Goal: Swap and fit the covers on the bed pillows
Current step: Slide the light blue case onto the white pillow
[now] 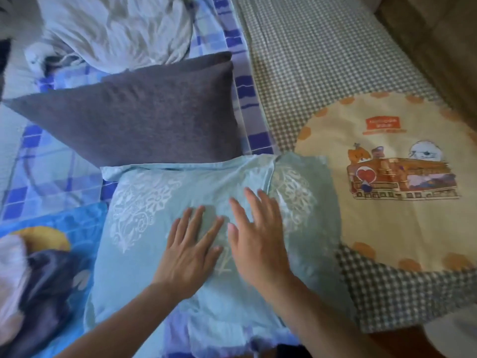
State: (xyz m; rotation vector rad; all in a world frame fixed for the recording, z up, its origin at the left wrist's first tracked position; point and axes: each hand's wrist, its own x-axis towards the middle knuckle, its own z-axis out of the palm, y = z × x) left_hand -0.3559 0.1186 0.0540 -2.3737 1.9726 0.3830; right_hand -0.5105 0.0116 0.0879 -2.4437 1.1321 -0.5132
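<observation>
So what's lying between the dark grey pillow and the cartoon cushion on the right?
Blue plaid sheet edge, then green gingham cloth, in the head view.

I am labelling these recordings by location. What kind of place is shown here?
Probably a bedroom, seen over a bed: two pillows, teal and grey, lie on a blue checked sheet, with both hands, left and right, flat on the teal one.

Right hand (260, 239) is motion-blurred, so finger contact is unclear. The teal pillow (144, 228) hides its near edge under both arms. Red label text (382, 124) is unreadable.
</observation>
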